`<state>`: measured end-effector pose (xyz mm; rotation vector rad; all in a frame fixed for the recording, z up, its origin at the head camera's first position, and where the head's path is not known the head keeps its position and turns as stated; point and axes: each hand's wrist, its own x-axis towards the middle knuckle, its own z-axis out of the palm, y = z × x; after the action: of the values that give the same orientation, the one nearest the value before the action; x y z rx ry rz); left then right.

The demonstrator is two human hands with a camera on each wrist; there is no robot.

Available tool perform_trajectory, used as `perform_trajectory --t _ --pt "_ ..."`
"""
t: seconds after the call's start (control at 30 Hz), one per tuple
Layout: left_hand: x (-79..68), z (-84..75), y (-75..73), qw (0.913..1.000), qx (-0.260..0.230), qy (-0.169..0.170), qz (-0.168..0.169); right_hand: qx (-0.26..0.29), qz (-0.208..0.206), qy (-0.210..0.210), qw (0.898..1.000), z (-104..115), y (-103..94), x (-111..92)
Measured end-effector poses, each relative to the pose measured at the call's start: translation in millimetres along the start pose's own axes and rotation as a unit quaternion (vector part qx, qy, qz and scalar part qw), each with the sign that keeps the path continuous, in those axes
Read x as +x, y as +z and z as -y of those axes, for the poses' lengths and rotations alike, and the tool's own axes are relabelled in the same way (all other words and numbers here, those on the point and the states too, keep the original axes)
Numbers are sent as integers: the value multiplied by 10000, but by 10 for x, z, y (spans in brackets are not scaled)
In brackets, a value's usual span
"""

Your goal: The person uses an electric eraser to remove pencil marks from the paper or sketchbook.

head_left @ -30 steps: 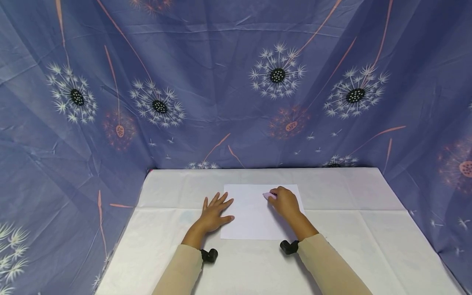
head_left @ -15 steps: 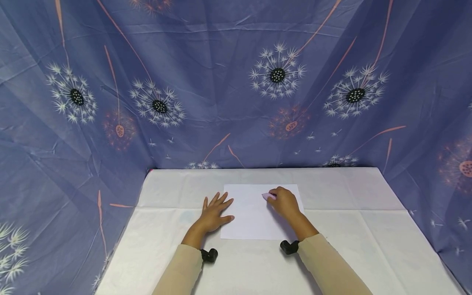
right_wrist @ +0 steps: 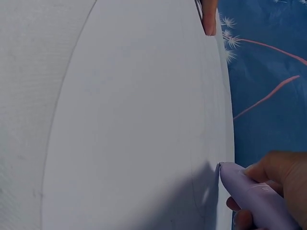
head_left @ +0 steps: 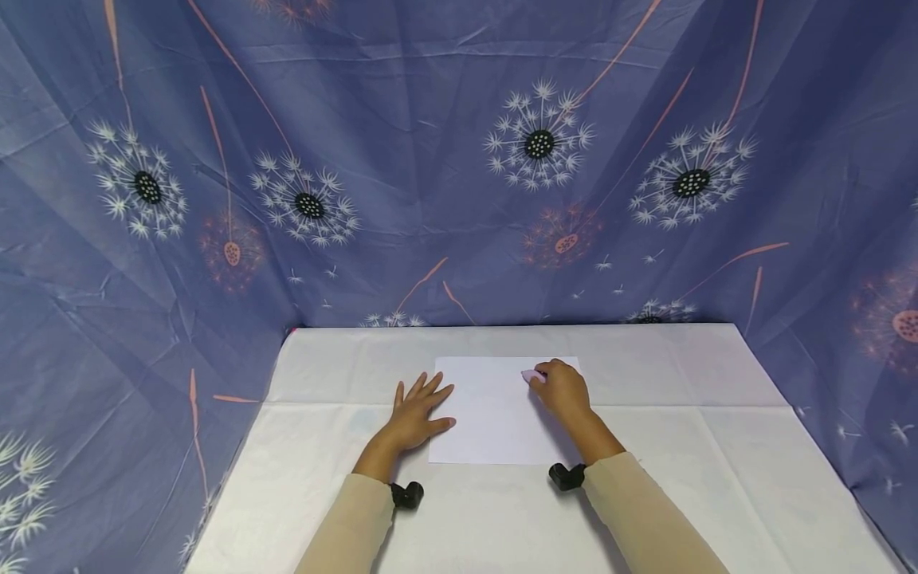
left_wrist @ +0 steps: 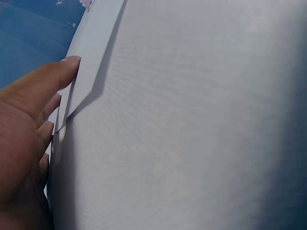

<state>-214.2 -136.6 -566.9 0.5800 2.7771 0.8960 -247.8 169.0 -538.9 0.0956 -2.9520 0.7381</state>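
Paper sheet, white, rectangular: lay below the head frame's centre. Gripped tapered lilac tool with right hand over it, right of centre; rested left hand, spread, on its left edge.

One sheet, one lavender tool — two sleeves

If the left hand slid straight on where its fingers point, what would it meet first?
Beyond the paper that the left hand partly covers, probably the blue patterned curtain behind the table; the head view leaves depth unclear.
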Motion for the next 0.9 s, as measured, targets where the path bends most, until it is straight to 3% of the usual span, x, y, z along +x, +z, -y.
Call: perform_trajectory --t 0.23,0.9 --pt "4 11 2 10000 52 -28 8 75 79 -271 9996 42 42 9" --pt "29 62 48 9999 113 -54 36 10 127 9 9999 27 6 -11"
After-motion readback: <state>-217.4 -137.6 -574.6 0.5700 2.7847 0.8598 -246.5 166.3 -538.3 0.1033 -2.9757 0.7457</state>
